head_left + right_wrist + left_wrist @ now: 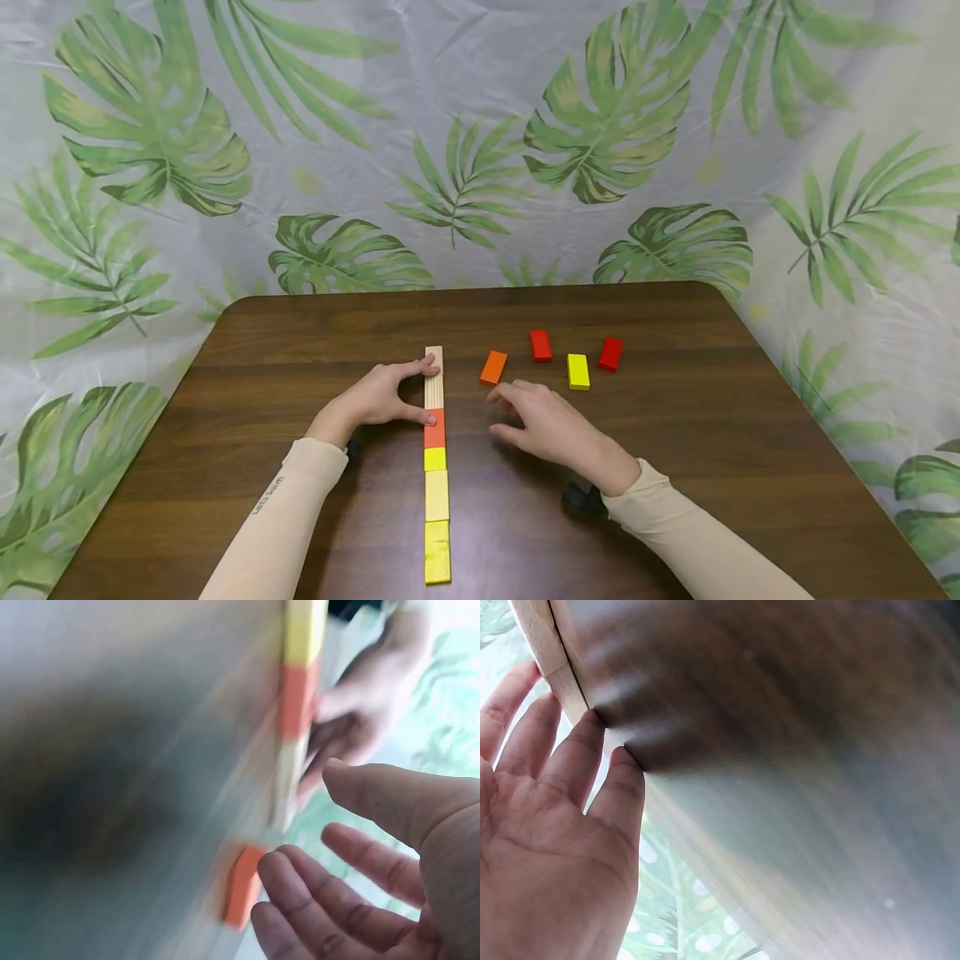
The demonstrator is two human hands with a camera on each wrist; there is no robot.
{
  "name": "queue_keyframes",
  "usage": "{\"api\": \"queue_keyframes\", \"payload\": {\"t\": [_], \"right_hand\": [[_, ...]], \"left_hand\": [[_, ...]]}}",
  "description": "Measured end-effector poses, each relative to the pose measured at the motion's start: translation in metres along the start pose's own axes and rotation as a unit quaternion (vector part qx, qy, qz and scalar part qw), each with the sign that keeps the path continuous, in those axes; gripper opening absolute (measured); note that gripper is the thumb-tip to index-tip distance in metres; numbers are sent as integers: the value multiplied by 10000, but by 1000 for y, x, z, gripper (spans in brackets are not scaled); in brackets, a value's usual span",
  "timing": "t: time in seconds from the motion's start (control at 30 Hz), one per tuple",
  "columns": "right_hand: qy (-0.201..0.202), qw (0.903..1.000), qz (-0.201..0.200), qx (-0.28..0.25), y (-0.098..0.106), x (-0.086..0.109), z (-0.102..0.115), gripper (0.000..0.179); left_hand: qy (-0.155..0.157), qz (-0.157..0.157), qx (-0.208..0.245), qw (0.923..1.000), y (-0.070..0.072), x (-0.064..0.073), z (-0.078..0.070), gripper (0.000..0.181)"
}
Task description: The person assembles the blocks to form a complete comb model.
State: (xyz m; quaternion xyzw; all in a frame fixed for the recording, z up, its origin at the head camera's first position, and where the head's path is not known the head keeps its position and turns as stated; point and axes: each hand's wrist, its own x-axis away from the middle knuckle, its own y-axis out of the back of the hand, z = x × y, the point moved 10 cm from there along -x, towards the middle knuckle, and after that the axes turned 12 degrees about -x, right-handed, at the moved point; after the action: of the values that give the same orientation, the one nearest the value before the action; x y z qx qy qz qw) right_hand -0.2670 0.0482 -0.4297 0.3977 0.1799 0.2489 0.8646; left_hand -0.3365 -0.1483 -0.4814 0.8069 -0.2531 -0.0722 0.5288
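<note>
A straight row of blocks runs from the near side of the table toward its back. In it lie a yellow block (437,557), a pale block (437,495), a small yellow block (435,458), an orange-red block (435,435) and plain wooden pieces (434,390) at the far end. My left hand (378,396) touches the row, thumb at the orange-red block, fingers on the plain wood. In the left wrist view its fingertips (592,724) meet the wood's side. My right hand (551,425) hovers with bent fingers, holding nothing, close to a loose orange block (493,367).
Beyond my right hand lie a red block (540,346), a yellow block (578,372) and another red block (611,354). The dark wooden table (712,433) ends at a leaf-patterned curtain (480,167).
</note>
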Motion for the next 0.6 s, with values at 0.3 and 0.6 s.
{"api": "queue_keyframes", "payload": {"t": [0.3,0.6], "right_hand": [[-341,9989,14,311,20,-38,-42,48],[-392,9966,311,653,19,-60,-58,56]], "left_hand": [[15,4,11,10000,0,-1,-1,88],[76,9,32,10000,0,-1,-1,88]]}}
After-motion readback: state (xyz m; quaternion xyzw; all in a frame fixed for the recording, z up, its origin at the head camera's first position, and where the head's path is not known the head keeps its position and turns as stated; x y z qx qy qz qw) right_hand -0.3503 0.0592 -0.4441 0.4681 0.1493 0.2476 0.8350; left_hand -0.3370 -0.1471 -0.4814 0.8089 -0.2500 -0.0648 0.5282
